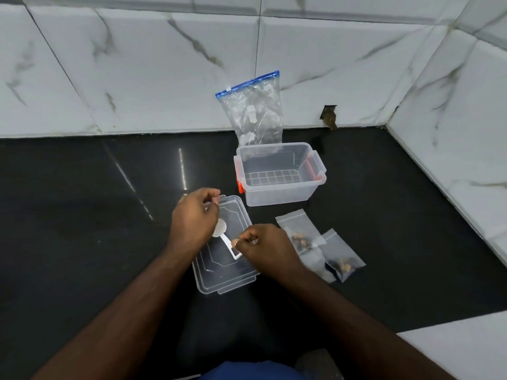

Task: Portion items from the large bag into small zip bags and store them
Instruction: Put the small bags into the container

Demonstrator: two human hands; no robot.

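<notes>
My left hand (pixel 192 218) and my right hand (pixel 263 248) hover over a clear box lid (pixel 227 278) lying flat on the black counter. Each hand pinches an edge of what looks like a small clear zip bag (pixel 223 215), which is hard to make out. A white plastic spoon (pixel 222 231) lies on the lid between the hands. The large zip bag (pixel 255 111) with a blue seal leans against the tiled wall, looking nearly empty. Small zip bags (pixel 301 237) with brown pieces inside lie to the right of my right hand.
An open clear storage box (pixel 277 185) with orange latches stands in front of the large bag. The marble-tiled wall (pixel 137 78) runs behind and along the right side. A dark hole in the wall (pixel 329 116) sits right of the bag.
</notes>
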